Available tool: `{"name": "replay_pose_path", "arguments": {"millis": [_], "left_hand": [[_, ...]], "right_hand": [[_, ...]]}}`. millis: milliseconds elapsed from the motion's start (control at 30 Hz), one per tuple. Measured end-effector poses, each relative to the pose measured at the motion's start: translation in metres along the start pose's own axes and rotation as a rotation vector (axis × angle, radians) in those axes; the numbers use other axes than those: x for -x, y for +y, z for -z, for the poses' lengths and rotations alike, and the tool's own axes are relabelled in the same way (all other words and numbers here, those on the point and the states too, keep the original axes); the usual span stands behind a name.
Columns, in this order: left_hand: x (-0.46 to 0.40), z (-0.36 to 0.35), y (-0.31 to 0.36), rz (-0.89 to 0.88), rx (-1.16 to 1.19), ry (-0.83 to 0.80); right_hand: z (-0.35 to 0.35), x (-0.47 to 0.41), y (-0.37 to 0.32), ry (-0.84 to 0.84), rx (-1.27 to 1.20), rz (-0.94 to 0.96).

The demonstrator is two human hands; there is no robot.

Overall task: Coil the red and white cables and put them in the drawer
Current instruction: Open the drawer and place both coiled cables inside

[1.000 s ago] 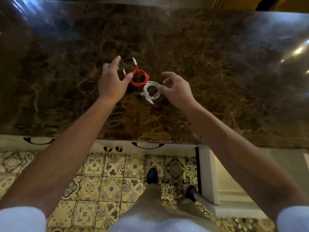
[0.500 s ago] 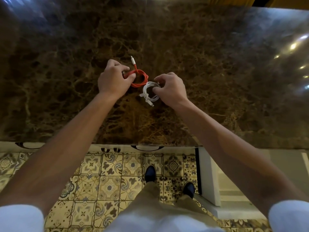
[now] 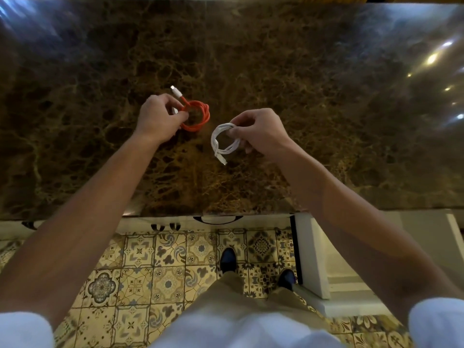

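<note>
Dark marble tabletop [image 3: 326, 121]: my left hand [image 3: 158, 116] pinches the red cable [image 3: 198, 119], right hand [image 3: 258, 129] grips the white cable [image 3: 221, 139] beside it; I'd keep both coils tight toward the drawer.

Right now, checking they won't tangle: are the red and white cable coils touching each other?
Apart. The head view shows bare marble between the red cable and the white cable.

White sleeves [image 3: 23, 330], seemingly khaki trousers [image 3: 241, 295].
</note>
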State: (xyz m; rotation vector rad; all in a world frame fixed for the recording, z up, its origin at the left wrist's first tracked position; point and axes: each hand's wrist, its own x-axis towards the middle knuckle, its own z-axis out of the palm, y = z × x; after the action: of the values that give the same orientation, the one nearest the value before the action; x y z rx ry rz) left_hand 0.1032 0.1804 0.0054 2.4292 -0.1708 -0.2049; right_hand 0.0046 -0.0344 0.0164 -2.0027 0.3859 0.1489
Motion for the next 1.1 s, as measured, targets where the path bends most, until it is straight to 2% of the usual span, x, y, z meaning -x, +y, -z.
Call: {"name": "replay_pose_path", "arguments": {"millis": [100, 233, 500, 833, 1100], "left_hand": [[0.007, 0.002, 0.003, 0.052, 0.104, -0.038], [0.02, -0.004, 0.024, 0.016, 0.177, -0.069], [0.062, -0.05, 0.104, -0.201, 0.146, -0.122], [0.141, -0.132, 0.191, -0.185, 0.192, -0.229], [0.196, -0.199, 0.234, -0.236, 0.148, -0.209]], "right_hand": [[0.023, 0.022, 0.005, -0.037, -0.135, -0.002], [0.065, 0.058, 0.027, -0.031, -0.264, -0.025], [0.143, 0.123, 0.089, 0.097, -0.434, -0.108], [0.23, 0.192, 0.161, 0.175, -0.479, -0.071], [0.285, 0.224, 0.212, 0.174, -0.396, -0.105]]}}
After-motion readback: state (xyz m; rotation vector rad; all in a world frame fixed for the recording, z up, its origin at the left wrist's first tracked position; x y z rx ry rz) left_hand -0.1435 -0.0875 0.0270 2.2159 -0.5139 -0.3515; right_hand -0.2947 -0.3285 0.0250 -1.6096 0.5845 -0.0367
